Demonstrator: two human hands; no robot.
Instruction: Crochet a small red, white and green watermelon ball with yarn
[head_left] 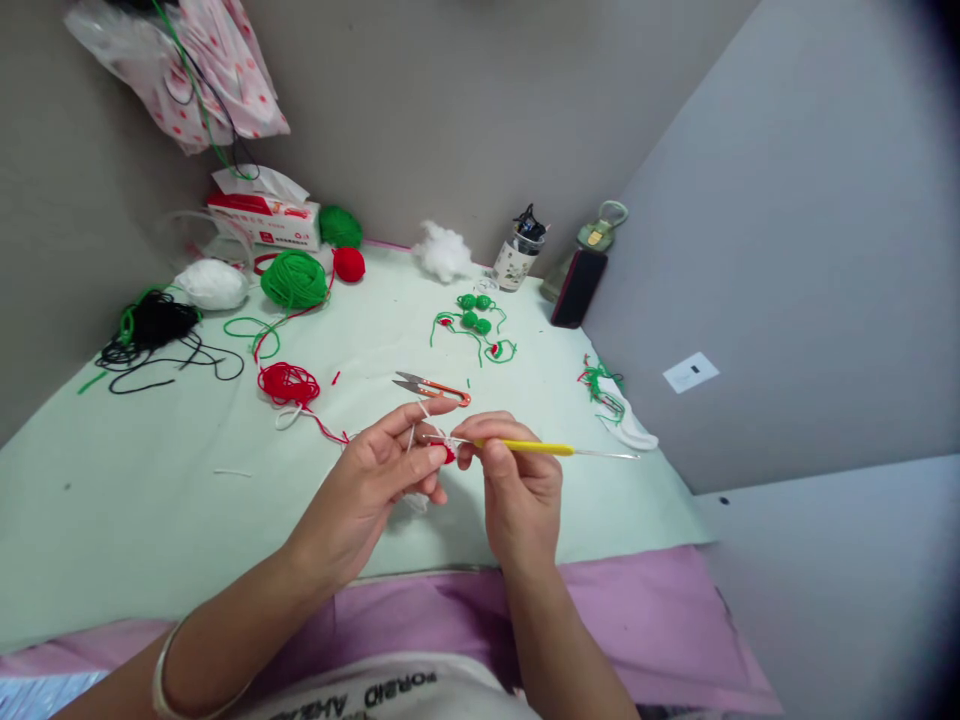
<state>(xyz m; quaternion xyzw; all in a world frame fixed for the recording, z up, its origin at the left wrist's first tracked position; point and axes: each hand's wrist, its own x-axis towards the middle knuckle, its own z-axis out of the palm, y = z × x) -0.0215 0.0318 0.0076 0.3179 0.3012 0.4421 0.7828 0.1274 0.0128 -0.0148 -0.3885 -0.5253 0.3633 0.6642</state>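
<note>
Between thumb and fingers, my left hand (382,465) pinches a small red and white crochet piece (449,453). White yarn (411,437) runs up over its raised index finger. My right hand (520,480) grips a crochet hook (525,446) by its yellow handle, the metal tip pointing left at the top of the piece. The hook's other thin metal end sticks out to the right. Just beyond the hands lie orange-handled thread snips (435,388), blades apart. The far side of the crochet piece is hidden by my fingers.
Left on the table (150,500) are a red yarn bundle (289,384), black yarn (157,320), green yarn (295,279) and a white ball (214,285). Small green balls (469,320), stuffing (444,252), a pen cup (516,262) and a phone (579,288) stand farther back. A wall bounds the right.
</note>
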